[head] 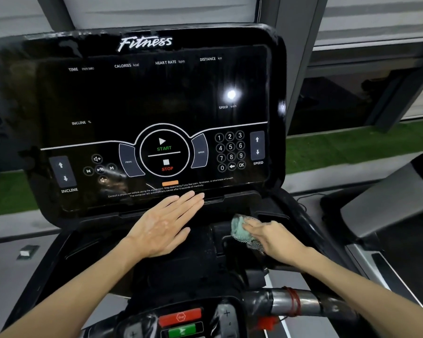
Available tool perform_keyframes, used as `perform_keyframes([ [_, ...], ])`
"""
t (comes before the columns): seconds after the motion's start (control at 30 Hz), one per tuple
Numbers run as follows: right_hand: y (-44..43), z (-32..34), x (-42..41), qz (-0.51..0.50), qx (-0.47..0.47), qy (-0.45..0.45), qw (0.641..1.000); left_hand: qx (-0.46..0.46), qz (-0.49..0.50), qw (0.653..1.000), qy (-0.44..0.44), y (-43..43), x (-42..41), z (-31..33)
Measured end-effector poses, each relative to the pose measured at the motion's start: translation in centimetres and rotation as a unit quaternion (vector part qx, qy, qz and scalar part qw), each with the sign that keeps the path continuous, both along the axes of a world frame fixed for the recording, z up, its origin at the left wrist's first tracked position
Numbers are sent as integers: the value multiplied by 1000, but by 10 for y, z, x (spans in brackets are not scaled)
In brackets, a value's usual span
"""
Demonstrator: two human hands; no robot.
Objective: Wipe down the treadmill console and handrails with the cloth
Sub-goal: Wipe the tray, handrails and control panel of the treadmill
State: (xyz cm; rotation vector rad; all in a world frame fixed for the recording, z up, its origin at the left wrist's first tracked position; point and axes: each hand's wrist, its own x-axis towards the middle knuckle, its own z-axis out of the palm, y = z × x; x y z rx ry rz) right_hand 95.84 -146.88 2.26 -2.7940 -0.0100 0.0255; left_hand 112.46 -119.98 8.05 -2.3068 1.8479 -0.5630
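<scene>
Gripping one bunched green cloth in the curled fingers of the right hand on the tray under one console, holding the left hand flat, fingers straight, perhaps touching that tray.

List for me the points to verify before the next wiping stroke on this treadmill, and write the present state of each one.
1. Cloth held: the right hand grips the cloth. ok.
2. Cloth on the surface: it rests on the black tray under the display. ok.
3. Keys untouched: the left hand lies flat on the tray, fingertips at the display's lower edge, below the START key. ok.
4. Display dark: no readings lit. ok.
5. Handrail clean: pale smears show on the handrail. not ok.
6. Belt stopped: out of view. cannot tell.
</scene>
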Motion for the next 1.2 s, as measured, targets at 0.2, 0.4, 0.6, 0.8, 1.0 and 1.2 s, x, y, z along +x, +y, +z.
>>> perform_keyframes([
  [0.2,48,4,28,32,-73,-30,996,-2,-9,1000,3,1,1,0],
  [0.4,55,1,37,59,69,-51,995,-9,-26,1000,4,2,4,0],
  [0.6,12,-3,-2,-98,-28,30,994,-12,-35,999,2,2,5,-1],
  [0.8,67,12,28,-81,-67,35,994,-7,-36,999,8,2,5,-1],
  [1.0,76,6,37,-45,25,-13,999,-6,-39,999,10,2,6,-1],
  [1.2,35,-5,7,-135,54,-3,989,0,-45,999,6,1,7,2],
])
